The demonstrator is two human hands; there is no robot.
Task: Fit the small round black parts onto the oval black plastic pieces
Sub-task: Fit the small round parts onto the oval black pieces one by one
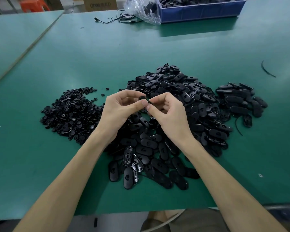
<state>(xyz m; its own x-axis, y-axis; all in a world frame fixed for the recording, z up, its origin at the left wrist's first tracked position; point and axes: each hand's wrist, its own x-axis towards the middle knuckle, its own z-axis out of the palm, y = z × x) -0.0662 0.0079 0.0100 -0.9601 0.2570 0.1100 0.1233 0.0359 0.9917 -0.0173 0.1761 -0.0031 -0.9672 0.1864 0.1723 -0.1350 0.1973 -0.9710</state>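
Observation:
A big heap of oval black plastic pieces [179, 118] covers the middle of the green table [90, 52]. To its left lies a flatter heap of small round black parts [70, 113]. Above the ovals, my left hand [119, 109] and my right hand [167, 113] meet fingertip to fingertip and pinch one black piece [143, 98] between them. Most of that piece is hidden by my fingers, so I cannot tell whether a round part sits on it.
A smaller group of oval pieces [241, 101] lies to the right of the heap. At the back stand a blue bin [201, 10] full of black pieces, a clear plastic bag [141, 9] and a black cable [117, 19]. A thin black strip [266, 69] lies at right.

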